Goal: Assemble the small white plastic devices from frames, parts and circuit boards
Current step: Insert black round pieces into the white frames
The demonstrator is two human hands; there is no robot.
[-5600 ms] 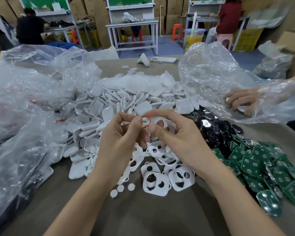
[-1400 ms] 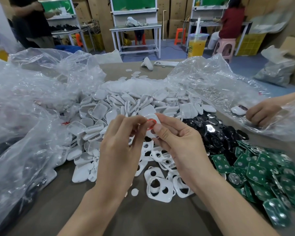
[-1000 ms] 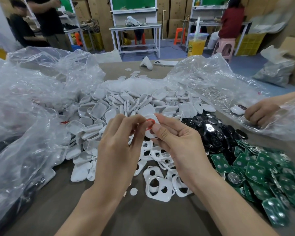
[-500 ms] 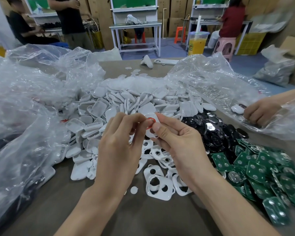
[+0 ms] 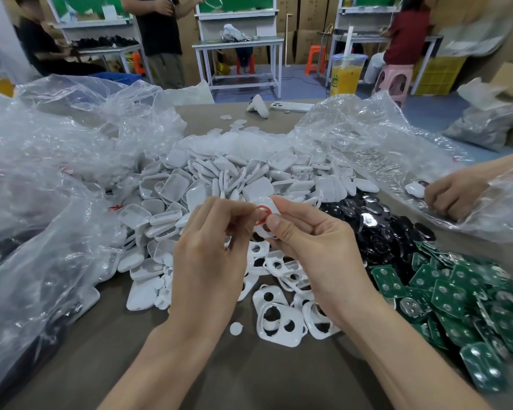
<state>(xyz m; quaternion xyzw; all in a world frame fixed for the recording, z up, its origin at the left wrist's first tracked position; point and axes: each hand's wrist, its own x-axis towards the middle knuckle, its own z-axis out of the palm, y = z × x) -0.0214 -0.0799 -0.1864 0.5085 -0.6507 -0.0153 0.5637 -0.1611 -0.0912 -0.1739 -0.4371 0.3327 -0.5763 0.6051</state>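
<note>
White cut-out frames (image 5: 282, 324) lie nearest, just before the heap of white shells (image 5: 190, 187), with green circuit boards (image 5: 456, 297) to the heap's right. Over its near edge, the left hand (image 5: 211, 261) and right hand (image 5: 317, 250) pinch one white frame (image 5: 263, 232) bearing a red ring (image 5: 264, 206).

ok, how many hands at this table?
3: left hand and right hand mid-table, both pinching a white part with a red ring; another person's hand at the right edge. More may be out of frame.

orange drink cup (image 5: 346, 74) | phone (image 5: 292, 106) | pink stool (image 5: 396, 79) | yellow crate (image 5: 439, 74)
</note>
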